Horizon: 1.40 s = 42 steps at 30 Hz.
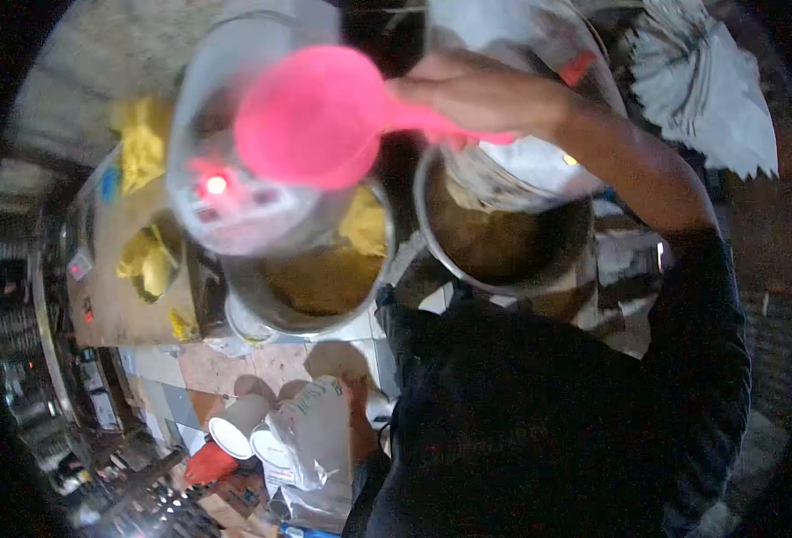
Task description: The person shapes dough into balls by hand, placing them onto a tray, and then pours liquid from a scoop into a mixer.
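Held aloft at upper centre of the frame: pink scoop point(311, 117), blurred, bowl to the left. Gripped by its handle in right hand point(481, 94), fingers closed round it. Sat behind the scoop bowl, upper left: clear container point(234, 206). Stood side by side below: left pot point(306, 334) with yellow-brown contents, right pot point(467, 280) under the hand. Lay on bench point(118, 305), left: yellow cloths point(145, 143). Lay at lower left: paper cups point(234, 429), bag point(320, 430).

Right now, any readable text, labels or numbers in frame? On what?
Nothing legible.
Print on pale bag: too blurred to read.
small tags on the left counter: too small.
pink scoop in right hand: no marking shows.
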Tool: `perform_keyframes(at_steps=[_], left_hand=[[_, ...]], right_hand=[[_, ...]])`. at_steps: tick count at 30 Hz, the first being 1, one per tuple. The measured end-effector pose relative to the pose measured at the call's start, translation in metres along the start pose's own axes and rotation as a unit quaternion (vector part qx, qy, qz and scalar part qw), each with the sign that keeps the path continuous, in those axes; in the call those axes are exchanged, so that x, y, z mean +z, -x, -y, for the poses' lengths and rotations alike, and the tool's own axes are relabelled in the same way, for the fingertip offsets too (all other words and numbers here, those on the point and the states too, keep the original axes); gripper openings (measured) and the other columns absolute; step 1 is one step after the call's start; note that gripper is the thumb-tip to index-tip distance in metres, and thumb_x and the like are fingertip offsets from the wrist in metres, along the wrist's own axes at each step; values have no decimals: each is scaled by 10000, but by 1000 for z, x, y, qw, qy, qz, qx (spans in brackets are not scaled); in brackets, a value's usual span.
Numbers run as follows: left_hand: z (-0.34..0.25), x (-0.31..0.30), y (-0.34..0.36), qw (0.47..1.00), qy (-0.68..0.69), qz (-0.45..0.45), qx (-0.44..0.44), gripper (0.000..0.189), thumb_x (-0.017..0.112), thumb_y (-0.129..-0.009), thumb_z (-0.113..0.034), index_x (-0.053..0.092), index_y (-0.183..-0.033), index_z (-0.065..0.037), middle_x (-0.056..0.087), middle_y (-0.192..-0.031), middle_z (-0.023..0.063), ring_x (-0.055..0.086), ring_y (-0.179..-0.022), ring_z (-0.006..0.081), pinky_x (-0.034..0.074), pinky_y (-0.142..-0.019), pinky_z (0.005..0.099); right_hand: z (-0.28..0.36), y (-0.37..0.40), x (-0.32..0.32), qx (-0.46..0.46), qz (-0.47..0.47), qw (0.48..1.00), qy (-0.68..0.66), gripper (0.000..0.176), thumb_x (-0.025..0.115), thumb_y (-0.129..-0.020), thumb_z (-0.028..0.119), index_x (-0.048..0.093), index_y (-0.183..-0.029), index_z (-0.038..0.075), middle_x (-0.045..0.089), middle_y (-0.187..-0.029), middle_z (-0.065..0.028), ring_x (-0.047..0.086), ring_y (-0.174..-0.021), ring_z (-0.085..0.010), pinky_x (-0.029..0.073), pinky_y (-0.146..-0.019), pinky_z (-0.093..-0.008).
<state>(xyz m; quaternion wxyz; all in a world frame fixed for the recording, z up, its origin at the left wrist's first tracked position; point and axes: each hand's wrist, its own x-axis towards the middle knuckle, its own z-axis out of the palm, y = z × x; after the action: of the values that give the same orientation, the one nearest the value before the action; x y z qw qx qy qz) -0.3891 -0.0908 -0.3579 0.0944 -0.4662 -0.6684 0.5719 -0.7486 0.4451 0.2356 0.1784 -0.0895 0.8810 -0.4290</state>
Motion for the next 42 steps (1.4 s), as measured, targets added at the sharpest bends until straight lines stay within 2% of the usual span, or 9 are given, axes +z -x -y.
perform_keyframes(at_steps=[4,10,13,23,26,30,32,35,42], left_hand=[[20,-47,-41,70,915,176,-357,447,594,-892,-208,417,-1294,-124,578,-1061,128,602,-992,325,485,-808,514],[-15,-69,-39,383,854,-73,-345,417,613,-883,-184,439,-1251,-93,628,-870,134,646,-757,298,509,-670,430],[49,-83,-23,-119,902,238,-342,403,625,-861,-140,469,-1228,-80,631,-906,139,638,-773,245,507,-571,352],[42,-65,-34,440,869,-94,-206,469,690,-830,-193,488,-1227,-47,653,-880,119,644,-815,228,526,-612,340],[95,-101,-48,128,919,105,-357,496,701,-839,-185,455,-1250,-54,663,-915,146,647,-774,243,528,-622,338],[90,-90,-41,249,923,90,-280,505,694,-855,-167,421,-1265,-56,665,-943,167,639,-725,219,526,-622,330],[52,-71,-32,-79,940,94,-318,484,697,-847,-148,431,-1241,-59,662,-911,156,630,-710,192,520,-606,325],[98,-105,-30,268,906,78,-319,443,680,-855,-147,452,-1224,-57,661,-891,146,631,-692,180,516,-601,313],[49,-87,-1,144,928,171,-299,378,631,-884,-167,490,-1212,-43,672,-893,148,625,-715,174,500,-618,287]], right_hand=[[-54,68,24,-31,-20,999,18,501,385,-988,343,574,-701,-22,601,-589,-166,624,-521,-269,502,-492,-393],[-143,141,98,-83,-124,989,0,352,385,-1005,257,590,-955,-25,562,-621,-149,588,-550,-306,479,-571,-418],[-165,169,126,-48,-148,988,-22,307,406,-991,214,586,-915,-23,542,-630,-201,587,-617,-396,462,-598,-449],[-238,204,195,2,-157,987,23,240,430,-947,179,575,-848,15,617,-727,-209,620,-673,-409,504,-615,-509],[-245,205,199,51,-144,988,7,217,447,-920,173,593,-877,18,634,-759,-213,630,-711,-408,515,-656,-504],[-267,207,210,77,-138,987,-5,217,461,-899,177,609,-909,19,649,-797,-219,635,-734,-412,517,-713,-511],[-267,207,206,52,-144,988,-7,220,458,-901,177,607,-912,16,649,-801,-218,635,-734,-411,515,-711,-516],[-279,206,212,34,-151,988,-3,221,454,-905,175,596,-915,6,648,-808,-213,635,-729,-406,511,-694,-520],[-298,203,219,-3,-137,988,73,261,442,-927,192,557,-911,-42,622,-778,-218,617,-698,-416,494,-625,-518]])
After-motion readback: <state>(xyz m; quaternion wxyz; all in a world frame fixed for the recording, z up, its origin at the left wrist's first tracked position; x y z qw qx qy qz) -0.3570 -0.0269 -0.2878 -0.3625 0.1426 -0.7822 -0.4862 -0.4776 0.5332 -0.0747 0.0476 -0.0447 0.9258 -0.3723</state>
